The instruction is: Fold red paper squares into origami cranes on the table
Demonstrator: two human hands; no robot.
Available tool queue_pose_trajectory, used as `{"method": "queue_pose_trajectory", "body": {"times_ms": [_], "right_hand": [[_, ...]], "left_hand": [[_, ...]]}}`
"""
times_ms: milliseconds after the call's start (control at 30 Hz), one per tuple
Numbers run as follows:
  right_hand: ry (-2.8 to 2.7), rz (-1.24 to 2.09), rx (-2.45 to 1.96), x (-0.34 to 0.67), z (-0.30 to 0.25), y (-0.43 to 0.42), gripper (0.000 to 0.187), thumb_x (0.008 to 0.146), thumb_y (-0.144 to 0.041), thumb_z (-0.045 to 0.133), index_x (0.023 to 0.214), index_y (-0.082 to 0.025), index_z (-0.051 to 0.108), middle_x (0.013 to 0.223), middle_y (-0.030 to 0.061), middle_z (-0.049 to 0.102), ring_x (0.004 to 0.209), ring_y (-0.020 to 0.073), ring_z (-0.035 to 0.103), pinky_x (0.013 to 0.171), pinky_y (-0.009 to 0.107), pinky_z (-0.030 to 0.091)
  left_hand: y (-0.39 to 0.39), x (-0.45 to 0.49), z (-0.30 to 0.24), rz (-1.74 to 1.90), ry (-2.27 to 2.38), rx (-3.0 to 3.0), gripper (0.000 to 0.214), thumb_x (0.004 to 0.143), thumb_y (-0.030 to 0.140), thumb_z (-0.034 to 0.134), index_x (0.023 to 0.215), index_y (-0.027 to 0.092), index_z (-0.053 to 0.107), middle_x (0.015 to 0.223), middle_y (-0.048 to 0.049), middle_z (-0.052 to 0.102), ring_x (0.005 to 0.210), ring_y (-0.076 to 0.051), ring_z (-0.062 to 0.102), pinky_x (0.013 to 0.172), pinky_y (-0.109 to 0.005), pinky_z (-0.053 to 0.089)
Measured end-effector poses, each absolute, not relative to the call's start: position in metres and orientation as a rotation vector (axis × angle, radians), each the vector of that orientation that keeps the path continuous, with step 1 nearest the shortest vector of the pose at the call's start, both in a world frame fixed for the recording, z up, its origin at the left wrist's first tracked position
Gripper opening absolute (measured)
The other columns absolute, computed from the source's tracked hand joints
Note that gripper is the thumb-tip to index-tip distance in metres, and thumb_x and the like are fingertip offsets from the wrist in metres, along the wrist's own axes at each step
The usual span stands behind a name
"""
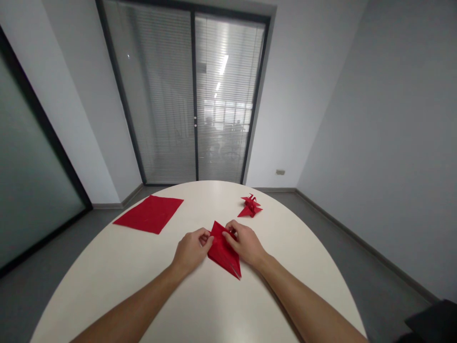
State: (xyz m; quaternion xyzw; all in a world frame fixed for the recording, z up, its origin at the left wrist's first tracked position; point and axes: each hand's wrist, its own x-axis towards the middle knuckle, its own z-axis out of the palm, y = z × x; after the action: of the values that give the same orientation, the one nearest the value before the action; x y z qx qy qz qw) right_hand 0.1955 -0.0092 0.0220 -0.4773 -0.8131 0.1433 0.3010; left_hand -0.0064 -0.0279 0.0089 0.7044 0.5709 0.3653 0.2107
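Note:
A partly folded piece of red paper (224,252) lies on the table between my hands, kite-shaped, its split narrow tip pointing toward me and to the right. My left hand (193,247) pinches its left edge between thumb and curled fingers. On the upper right side, my right hand (246,240) grips the same paper, thumb on top and fingers curled at the edge. The undersides of the paper and some fingertips are hidden. Beyond my right hand sit red folded paper cranes (251,207), clustered so closely that I cannot tell how many.
Flat red paper sheets (152,214) lie at the left far edge of the round white table (200,305). Behind the table stands a glass partition with blinds (224,95). A dark object (433,321) shows at the lower right corner.

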Motion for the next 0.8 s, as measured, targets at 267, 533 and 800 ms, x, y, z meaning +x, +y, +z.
{"method": "queue_pose_trajectory", "body": {"times_ms": [267, 533, 800], "right_hand": [[-2.128, 0.438, -1.211, 0.191, 0.025, -0.013, 0.008, 0.091, -0.029, 0.059, 0.094, -0.022, 0.06, 0.088, 0.0011, 0.068, 0.076, 0.0161, 0.059, 0.07, 0.027, 0.043], [-2.271, 0.405, -1.14, 0.187, 0.024, -0.019, 0.033, 0.08, -0.042, 0.074, 0.105, -0.022, 0.062, 0.097, 0.0029, 0.066, 0.086, 0.0188, 0.06, 0.078, 0.03, 0.046], [-2.387, 0.422, -0.999, 0.187, 0.023, -0.019, 0.038, 0.079, -0.036, 0.076, 0.111, -0.023, 0.062, 0.109, 0.0052, 0.065, 0.099, 0.0218, 0.06, 0.088, 0.032, 0.047]], "left_hand": [[-0.028, -0.006, 0.01, 0.961, 1.688, 1.998, 0.008, 0.086, 0.028, 0.058, 0.081, 0.024, 0.063, 0.071, 0.0024, 0.07, 0.064, -0.015, 0.063, 0.058, -0.023, 0.036], [-0.025, -0.006, 0.009, 0.935, 1.73, 1.973, 0.01, 0.088, 0.029, 0.056, 0.082, 0.023, 0.061, 0.068, 0.0025, 0.07, 0.061, -0.015, 0.063, 0.055, -0.024, 0.032], [-0.005, -0.013, -0.008, 1.257, 1.462, 1.732, 0.026, 0.09, 0.044, 0.053, 0.096, 0.021, 0.062, 0.073, -0.0013, 0.072, 0.067, -0.019, 0.069, 0.064, -0.028, 0.048]]}}
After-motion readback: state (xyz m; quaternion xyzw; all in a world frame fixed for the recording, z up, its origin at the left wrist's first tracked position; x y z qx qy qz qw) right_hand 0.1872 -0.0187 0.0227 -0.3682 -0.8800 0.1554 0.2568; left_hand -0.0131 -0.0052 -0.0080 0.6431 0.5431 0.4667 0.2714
